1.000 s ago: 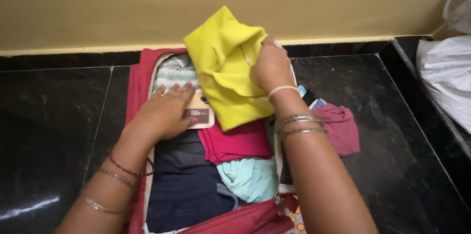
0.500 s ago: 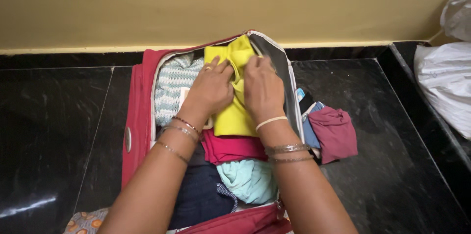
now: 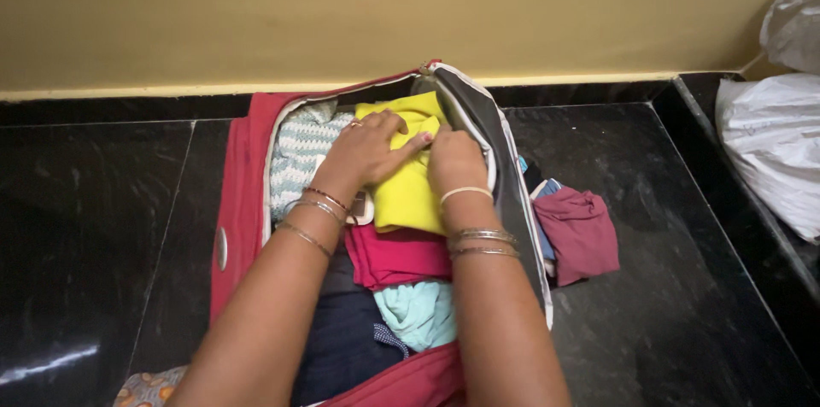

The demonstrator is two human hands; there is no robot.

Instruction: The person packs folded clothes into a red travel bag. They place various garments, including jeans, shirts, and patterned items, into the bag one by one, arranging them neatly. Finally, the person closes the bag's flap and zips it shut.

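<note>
Both palms are pressing down flat — left hand (image 3: 369, 151) and right hand (image 3: 457, 166) tucking the folded yellow garment (image 3: 408, 193) into the red suitcase's (image 3: 242, 189) top corner — probably needing smoothing against the wall next

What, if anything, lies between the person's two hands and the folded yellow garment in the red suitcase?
Nothing visible. The left hand lies flat on the yellow garment, and the right hand presses its right edge against the side of the red suitcase. Both touch it directly.
</note>
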